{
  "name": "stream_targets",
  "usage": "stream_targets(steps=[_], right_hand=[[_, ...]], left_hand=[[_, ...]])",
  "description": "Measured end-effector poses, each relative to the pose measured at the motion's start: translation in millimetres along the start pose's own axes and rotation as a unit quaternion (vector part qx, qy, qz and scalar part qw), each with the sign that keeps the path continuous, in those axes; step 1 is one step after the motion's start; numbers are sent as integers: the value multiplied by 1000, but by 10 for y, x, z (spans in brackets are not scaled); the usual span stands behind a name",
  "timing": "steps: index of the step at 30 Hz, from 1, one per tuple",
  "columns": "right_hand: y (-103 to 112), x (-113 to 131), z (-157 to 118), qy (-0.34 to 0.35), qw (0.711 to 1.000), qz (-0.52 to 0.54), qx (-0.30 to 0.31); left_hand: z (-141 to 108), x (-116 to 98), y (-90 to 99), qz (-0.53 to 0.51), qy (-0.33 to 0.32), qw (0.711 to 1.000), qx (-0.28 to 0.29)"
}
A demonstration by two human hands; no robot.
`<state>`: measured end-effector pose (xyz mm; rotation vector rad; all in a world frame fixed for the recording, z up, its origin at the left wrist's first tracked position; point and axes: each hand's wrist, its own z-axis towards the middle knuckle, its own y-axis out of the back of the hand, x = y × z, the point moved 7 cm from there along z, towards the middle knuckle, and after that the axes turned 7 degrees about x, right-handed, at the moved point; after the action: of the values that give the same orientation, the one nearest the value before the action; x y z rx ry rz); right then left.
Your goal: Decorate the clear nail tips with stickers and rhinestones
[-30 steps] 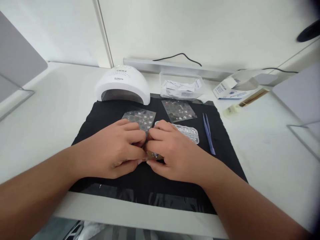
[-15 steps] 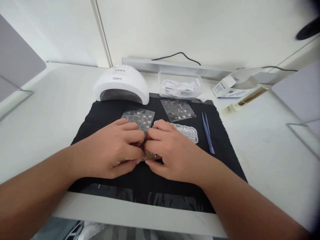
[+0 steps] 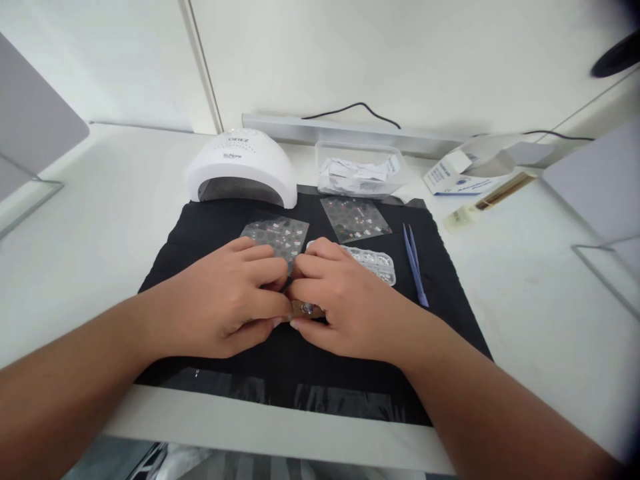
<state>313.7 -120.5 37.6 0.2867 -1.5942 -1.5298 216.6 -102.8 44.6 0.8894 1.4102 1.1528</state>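
Note:
My left hand (image 3: pixel 235 297) and my right hand (image 3: pixel 345 303) meet over the black mat, fingers bent and pinched together. Between the fingertips is a small brownish piece with shiny stones (image 3: pixel 307 309), mostly covered by the fingers, its kind unclear. My right fingers curl around it and my left thumb and forefinger pinch at its left end. Just beyond the hands lie a clear sticker sheet (image 3: pixel 285 237) and a clear compartment box of tiny gems (image 3: pixel 383 267), partly hidden by my right hand. Blue tweezers (image 3: pixel 414 267) rest to the right.
A second sticker sheet (image 3: pixel 356 220) lies farther back on the black mat (image 3: pixel 450 320). Behind stand a white nail lamp (image 3: pixel 240 163), a clear tub with white packets (image 3: pixel 357 170) and an opened carton (image 3: pixel 465 173). A gold-capped bottle (image 3: pixel 487 203) lies at right.
Both hands stay nearly where they were, still pinched together around the small piece. A slight shift of the whole view is the main difference.

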Motion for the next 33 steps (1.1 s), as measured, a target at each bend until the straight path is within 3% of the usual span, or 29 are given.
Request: stream_targets(steps=[10,22,28,33], right_hand=[[-11,-87,-20,-11,998,63,5],[-17,-70,-30,-2,999,36,-6],[-14,-89,-24,-3,999,47,-5],[11,-80,-45,1,998,68,-8]], left_hand=[[0,-2,-4,4,14,1000,10],[7,5,16,-27,-3,1000,8],[-28,42,86,-79,-2,996,-41],[-36,55,81,-70,-3,997,-41]])
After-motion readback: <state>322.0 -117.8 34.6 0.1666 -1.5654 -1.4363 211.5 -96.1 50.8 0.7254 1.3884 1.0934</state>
